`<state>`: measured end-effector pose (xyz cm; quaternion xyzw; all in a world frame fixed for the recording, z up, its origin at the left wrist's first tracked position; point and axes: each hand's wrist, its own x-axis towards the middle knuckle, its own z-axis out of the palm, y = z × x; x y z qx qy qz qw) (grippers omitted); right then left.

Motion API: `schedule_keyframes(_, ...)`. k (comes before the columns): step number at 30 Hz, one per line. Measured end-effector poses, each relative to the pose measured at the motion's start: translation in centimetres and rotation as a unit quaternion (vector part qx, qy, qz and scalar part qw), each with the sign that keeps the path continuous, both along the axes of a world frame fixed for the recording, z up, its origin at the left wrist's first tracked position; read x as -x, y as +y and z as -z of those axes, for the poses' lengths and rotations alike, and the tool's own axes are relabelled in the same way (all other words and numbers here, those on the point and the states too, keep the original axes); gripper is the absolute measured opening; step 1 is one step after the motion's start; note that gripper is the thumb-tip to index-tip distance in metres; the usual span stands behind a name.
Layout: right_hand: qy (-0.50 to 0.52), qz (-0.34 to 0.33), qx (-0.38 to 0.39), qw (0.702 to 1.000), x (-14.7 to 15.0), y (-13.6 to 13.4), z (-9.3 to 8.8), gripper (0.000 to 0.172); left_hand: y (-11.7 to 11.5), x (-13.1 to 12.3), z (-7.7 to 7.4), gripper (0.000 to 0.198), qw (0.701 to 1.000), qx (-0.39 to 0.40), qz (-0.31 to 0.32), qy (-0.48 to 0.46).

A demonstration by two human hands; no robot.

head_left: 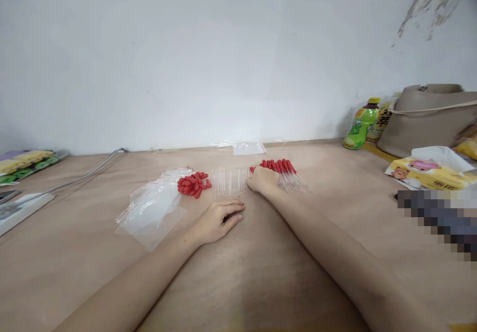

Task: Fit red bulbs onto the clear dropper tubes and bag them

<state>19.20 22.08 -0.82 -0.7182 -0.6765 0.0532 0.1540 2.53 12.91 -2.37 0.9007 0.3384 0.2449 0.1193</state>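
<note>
My left hand (pixel 222 219) lies palm down on the table, its fingers stretched out and nothing in them. Just beyond its fingertips is a row of thin, clear sticks (pixel 228 182), side by side. At the right end of that row my right hand (pixel 263 179) is closed, with its fingers bent down; what they hold is hidden. A bit of red shows at its far edge. To its right lie clear sticks with red, rounded tips (pixel 278 166), fanned out in a row. Left of the bare sticks sits a heap of loose red, rounded pieces (pixel 193 185).
Clear zip bags (pixel 151 210) are spread left of the heap. Another bag (pixel 249 148) lies by the wall. At right stand a green bottle (pixel 360 125), a beige handbag (pixel 410 118) and a yellow tissue pack (pixel 428 175). A grey cable (pixel 89 174) runs across the left side.
</note>
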Motion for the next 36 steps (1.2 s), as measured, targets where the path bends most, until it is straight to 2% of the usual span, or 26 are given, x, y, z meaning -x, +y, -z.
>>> schedule_keyframes(3,0.002,-0.006,0.011,1.0,0.2,0.1,-0.1,0.028,-0.1,-0.1,0.0,0.028,1.0,-0.008,0.005,-0.003)
schedule_keyframes(5,0.004,-0.01,0.013,1.0,0.2,-0.1,-0.4,0.027,-0.1,0.0,0.0,0.026,1.0,-0.027,-0.015,-0.005)
schedule_keyframes(8,0.007,-0.015,0.0,1.0,-0.1,-1.1,-1.0,0.029,0.3,0.6,0.0,0.019,0.987,-0.1,-0.128,-0.002)
schedule_keyframes(11,0.007,-0.033,-0.048,0.998,-0.9,-2.9,-1.4,0.032,1.3,1.7,0.0,0.018,0.94,-0.193,-0.28,0.029)
schedule_keyframes(14,-0.023,-0.111,-0.153,0.982,-2.5,-5.2,-0.7,0.025,2.6,3.0,-0.1,0.017,0.893,-0.252,-0.364,0.08)
schedule_keyframes(16,-0.036,-0.188,-0.178,0.965,-3.9,-6.6,0.2,0.018,3.4,3.6,-0.1,0.018,0.874,-0.272,-0.39,0.103)
schedule_keyframes(19,-0.038,-0.276,-0.206,0.938,-5.9,-8.1,1.6,0.015,4.2,3.9,-0.1,0.022,0.858,-0.284,-0.41,0.121)
schedule_keyframes(21,-0.023,-0.302,-0.225,0.926,-6.8,-8.7,2.1,0.013,4.6,4.0,-0.1,0.023,0.856,-0.287,-0.41,0.128)
schedule_keyframes(26,0.034,-0.297,-0.243,0.923,-7.0,-8.6,2.7,0.011,5.1,4.0,0.2,0.023,0.86,-0.294,-0.398,0.125)
schedule_keyframes(31,0.042,-0.314,-0.253,0.914,-7.0,-8.0,3.5,0.021,5.3,4.0,0.4,0.02,0.858,-0.32,-0.392,0.085)
schedule_keyframes(34,0.037,-0.314,-0.249,0.915,-7.2,-8.1,3.6,0.022,4.3,3.6,0.1,0.019,0.861,-0.338,-0.379,0.031)
schedule_keyframes(36,0.041,-0.313,-0.245,0.917,-7.3,-8.1,3.6,0.021,3.2,3.1,-0.2,0.017,0.88,-0.334,-0.337,-0.009)
